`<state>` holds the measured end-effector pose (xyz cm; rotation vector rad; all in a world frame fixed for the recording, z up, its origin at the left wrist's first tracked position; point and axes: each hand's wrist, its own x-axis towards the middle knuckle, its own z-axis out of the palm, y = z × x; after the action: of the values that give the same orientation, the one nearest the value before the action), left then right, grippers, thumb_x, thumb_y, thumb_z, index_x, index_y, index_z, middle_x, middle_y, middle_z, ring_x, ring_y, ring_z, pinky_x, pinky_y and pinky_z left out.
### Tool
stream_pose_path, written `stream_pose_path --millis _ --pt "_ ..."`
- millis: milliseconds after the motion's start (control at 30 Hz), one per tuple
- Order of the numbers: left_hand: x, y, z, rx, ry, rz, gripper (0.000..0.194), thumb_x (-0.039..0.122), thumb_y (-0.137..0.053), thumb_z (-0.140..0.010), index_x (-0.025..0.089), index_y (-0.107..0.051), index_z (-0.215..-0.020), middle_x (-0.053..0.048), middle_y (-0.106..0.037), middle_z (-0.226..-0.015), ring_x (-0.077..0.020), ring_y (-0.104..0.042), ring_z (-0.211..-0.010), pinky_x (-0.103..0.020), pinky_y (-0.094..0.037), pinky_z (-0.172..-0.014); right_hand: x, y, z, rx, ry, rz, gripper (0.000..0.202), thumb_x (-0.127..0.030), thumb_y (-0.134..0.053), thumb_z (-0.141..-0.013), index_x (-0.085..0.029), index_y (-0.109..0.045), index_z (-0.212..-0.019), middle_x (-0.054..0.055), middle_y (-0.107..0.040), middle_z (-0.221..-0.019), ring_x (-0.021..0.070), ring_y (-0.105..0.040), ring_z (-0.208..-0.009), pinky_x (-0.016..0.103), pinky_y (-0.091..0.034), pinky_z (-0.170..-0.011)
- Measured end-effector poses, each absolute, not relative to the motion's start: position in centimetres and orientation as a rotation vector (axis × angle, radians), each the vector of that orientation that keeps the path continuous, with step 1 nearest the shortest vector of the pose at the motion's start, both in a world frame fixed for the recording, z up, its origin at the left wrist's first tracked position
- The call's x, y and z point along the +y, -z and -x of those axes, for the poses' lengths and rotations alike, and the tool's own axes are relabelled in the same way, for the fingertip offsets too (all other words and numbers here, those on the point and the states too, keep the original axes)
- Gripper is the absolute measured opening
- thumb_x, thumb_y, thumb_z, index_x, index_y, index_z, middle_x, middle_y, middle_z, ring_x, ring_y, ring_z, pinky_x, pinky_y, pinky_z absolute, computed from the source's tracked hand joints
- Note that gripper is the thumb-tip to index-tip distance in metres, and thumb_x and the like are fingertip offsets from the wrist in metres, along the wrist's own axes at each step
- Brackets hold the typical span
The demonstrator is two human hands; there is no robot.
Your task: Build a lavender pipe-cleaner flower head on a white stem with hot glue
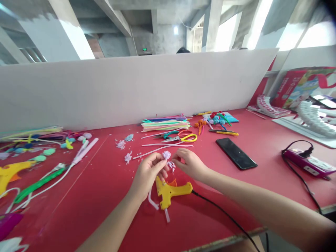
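- Tuft (pixel 166 155): roundish, no clear long axis, at the left hand's (pixel 147 175) closed thumb and fingertips, which pinch it.
- Right hand (pixel 191 163): just right of it, fingers curled; cannot tell whether they grip anything.
- Glue gun (pixel 172 191): nearer the wearer.
- Scissors (pixel 187 138): beyond.

At my twelve o'clock, a long white partition (pixel 131 91) closes off the far edge of my red table (pixel 86 203). Above it, grey concrete beams (pixel 112 15) and pillars (pixel 210 26) rise, with a small green sign (pixel 144 49) on the back wall (pixel 168 39). Bright daylight pours in from one to two o'clock.
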<state>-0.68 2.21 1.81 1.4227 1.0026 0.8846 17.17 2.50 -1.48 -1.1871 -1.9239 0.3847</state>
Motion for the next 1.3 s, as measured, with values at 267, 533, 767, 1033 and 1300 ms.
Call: stream_pose_path --millis 267,533,767,1033,1300 --pt "2.4 -2.1 0.5 0.992 -0.783 -1.333 0.013 0.028 -0.057 -0.082 0.017 -0.052 -0.078 0.003 -0.059 -0.060 -0.0037 -0.037 -0.042 -0.015 -0.023 -0.040 1.9 0.7 -17.5 -1.775 -0.368 1.162 0.010 -0.013 -0.050 -0.084 -0.019 -0.057 -0.080 0.001 -0.060 -0.077 0.0137 -0.055 -0.071 0.026 -0.045 -0.068" --pt "2.8 -1.3 0.5 0.936 -0.725 -1.236 0.011 0.024 -0.060 -0.076 0.016 -0.052 -0.078 -0.003 -0.065 -0.070 -0.0075 -0.054 -0.048 -0.017 -0.035 -0.043 1.8 1.7 -17.5 -1.784 -0.321 1.030 0.011 -0.017 -0.049 -0.089 -0.019 -0.059 -0.093 0.004 -0.060 -0.085 0.0160 -0.055 -0.077 0.031 -0.047 -0.074" --pt "1.6 -0.1 0.8 0.889 -0.616 -1.137 0.015 0.029 -0.056 -0.084 0.016 -0.053 -0.091 -0.005 -0.069 -0.071 -0.0110 -0.062 -0.052 -0.017 -0.038 -0.043 0.1 2.3 -17.3 -1.849 -0.388 0.982 0.017 -0.017 -0.049 -0.091 -0.020 -0.059 -0.104 0.005 -0.063 -0.091 0.0156 -0.059 -0.084 0.030 -0.050 -0.077" --pt "1.6 -0.3 0.6 0.910 -0.652 -1.187 0.023 0.027 -0.054 -0.085 0.016 -0.053 -0.105 -0.001 -0.066 -0.072 -0.0079 -0.057 -0.044 -0.015 -0.034 -0.036 0.0 2.5 -17.1 -1.851 -0.344 1.004 0.018 -0.018 -0.054 -0.088 -0.021 -0.058 -0.106 0.006 -0.062 -0.093 0.0177 -0.058 -0.088 0.032 -0.050 -0.078" --pt "0.8 -0.6 0.4 0.934 -0.696 -1.188 0.031 0.030 -0.054 -0.086 0.016 -0.052 -0.114 0.000 -0.064 -0.069 -0.0112 -0.060 -0.046 -0.017 -0.039 -0.036 -0.6 2.3 -16.7 -1.768 -0.265 1.071 0.008 -0.020 -0.059 -0.085 -0.021 -0.054 -0.091 0.004 -0.056 -0.086 0.0179 -0.054 -0.081 0.033 -0.047 -0.072"
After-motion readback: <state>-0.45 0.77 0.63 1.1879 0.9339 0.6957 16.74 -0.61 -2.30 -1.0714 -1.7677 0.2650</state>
